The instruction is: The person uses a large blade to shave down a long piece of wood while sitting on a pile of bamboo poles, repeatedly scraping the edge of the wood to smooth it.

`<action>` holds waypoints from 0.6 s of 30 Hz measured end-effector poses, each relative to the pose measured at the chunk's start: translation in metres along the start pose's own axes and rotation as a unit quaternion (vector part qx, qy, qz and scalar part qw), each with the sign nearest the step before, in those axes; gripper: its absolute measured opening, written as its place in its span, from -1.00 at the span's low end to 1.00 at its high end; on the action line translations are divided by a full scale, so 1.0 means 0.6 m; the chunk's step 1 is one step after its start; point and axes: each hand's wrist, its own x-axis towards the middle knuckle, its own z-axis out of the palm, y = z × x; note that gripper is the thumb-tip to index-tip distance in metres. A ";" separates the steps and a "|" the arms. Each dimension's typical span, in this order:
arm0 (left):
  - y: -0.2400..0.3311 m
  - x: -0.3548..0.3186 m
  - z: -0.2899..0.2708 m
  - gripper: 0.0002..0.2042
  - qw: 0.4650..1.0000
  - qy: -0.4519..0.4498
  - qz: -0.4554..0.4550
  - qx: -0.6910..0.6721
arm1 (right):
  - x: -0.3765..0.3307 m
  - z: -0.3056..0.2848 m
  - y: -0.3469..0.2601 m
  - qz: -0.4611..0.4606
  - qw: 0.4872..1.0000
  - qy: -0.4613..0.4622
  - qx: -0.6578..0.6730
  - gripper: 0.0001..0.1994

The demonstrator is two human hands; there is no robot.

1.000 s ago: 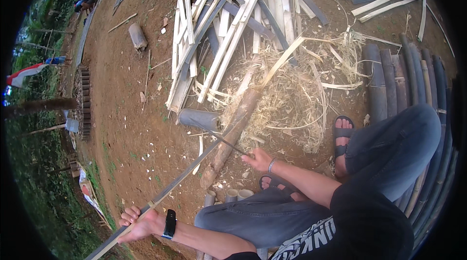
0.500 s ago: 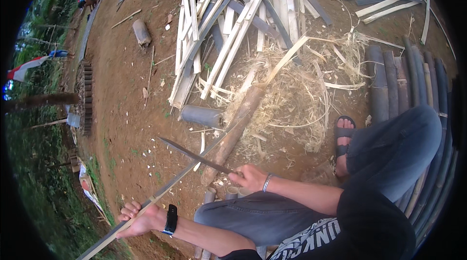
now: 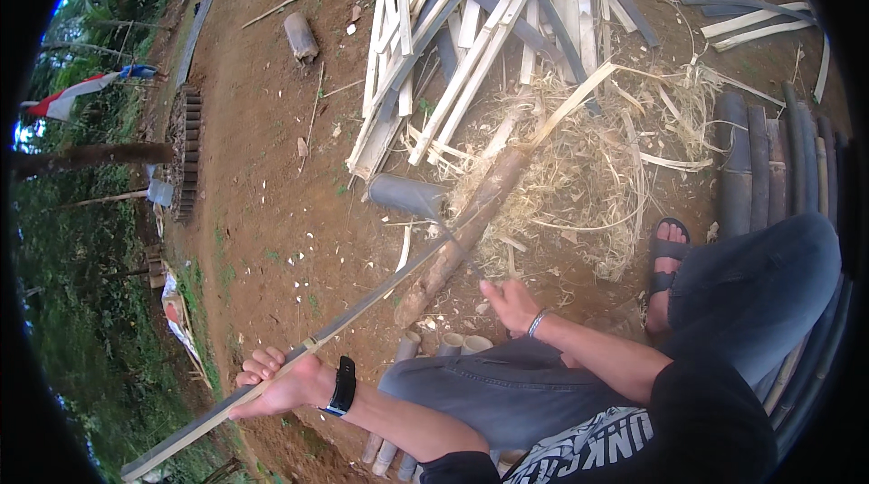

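Note:
My left hand [image 3: 282, 382] is closed around a long, split bamboo strip [image 3: 358, 307], dark on one face and pale on the other. The strip slants from the lower left up across a round wooden log [image 3: 430, 285] lying on the ground. Its far part is pale and rests over a heap of shavings [image 3: 579, 181]. A knife with a long dark blade [image 3: 460, 249], somewhat blurred, is gripped in my right hand [image 3: 513, 307]. The blade points up and to the left, crossing the strip or lying close against it over the log; I cannot tell whether it is cutting in.
A pile of split bamboo strips [image 3: 453, 40] lies beyond the shavings. Beside the log is a short dark bamboo section [image 3: 407, 196]. Bamboo poles [image 3: 733, 158] lie at the right, near my sandalled foot [image 3: 668, 267]. Cut bamboo ends [image 3: 451, 341] stand by my leg.
The knife has swung from pointing left across the strip to pointing up-left, farther along it near the log. My right hand has moved up and right. The whole view has shifted slightly.

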 end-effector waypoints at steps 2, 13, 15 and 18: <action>0.005 0.001 0.000 -0.37 1.000 -0.011 0.009 -0.012 | -0.011 0.015 -0.048 -0.046 0.998 -0.029 0.022 -0.32; 0.012 -0.004 0.012 -0.37 0.999 -0.045 0.006 -0.025 | 0.041 -0.032 0.020 0.030 0.997 0.070 0.010 -0.34; 0.013 -0.009 0.024 -0.37 0.999 -0.022 0.016 -0.021 | 0.040 -0.021 0.025 0.060 0.996 0.045 0.050 -0.33; 0.016 0.002 0.007 -0.38 1.000 -0.005 0.026 0.000 | -0.010 0.029 -0.045 -0.101 0.992 -0.056 0.041 -0.33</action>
